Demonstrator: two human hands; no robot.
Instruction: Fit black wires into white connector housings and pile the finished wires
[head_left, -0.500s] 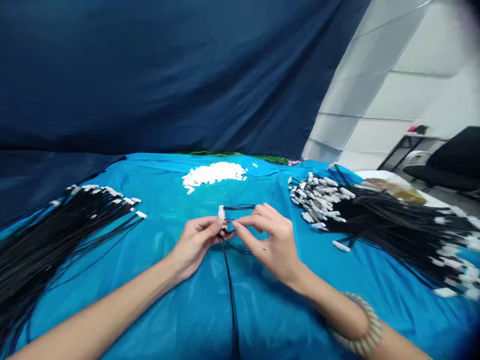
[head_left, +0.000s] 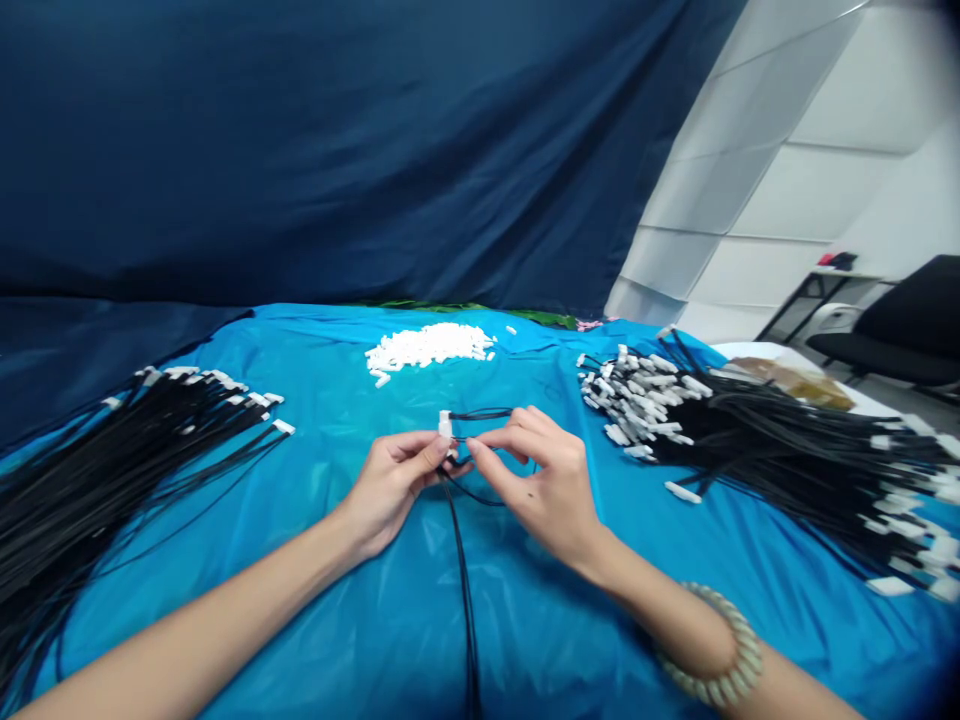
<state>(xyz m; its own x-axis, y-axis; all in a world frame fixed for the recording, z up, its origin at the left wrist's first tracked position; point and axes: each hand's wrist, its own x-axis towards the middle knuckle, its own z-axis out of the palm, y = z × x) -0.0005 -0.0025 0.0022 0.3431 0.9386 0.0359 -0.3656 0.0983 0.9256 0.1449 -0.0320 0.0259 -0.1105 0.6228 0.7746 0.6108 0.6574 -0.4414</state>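
Observation:
Between thumb and fingers, my left hand [head_left: 397, 485] pinches a small white plastic connector [head_left: 445, 424], held upright over the middle of the table. Thin black wires [head_left: 465, 590] run from it, some looping right, others hanging down toward the front edge. Facing it from the right, my right hand [head_left: 546, 475] is closed in a pinch on one of these black wires, close beside the connector. The wire's end at the connector is too small to make out.
A blue cloth [head_left: 315, 620] covers the table. At the back lies a heap of loose white connectors [head_left: 431, 345]. Black cables with white ends form one bundle [head_left: 135, 470] on the left and another bundle [head_left: 757, 430] on the right. An office chair [head_left: 900, 320] stands beyond.
Almost nothing differs. Both hands keep their pinch on the connector and the wire, with only a very slight shift of the view.

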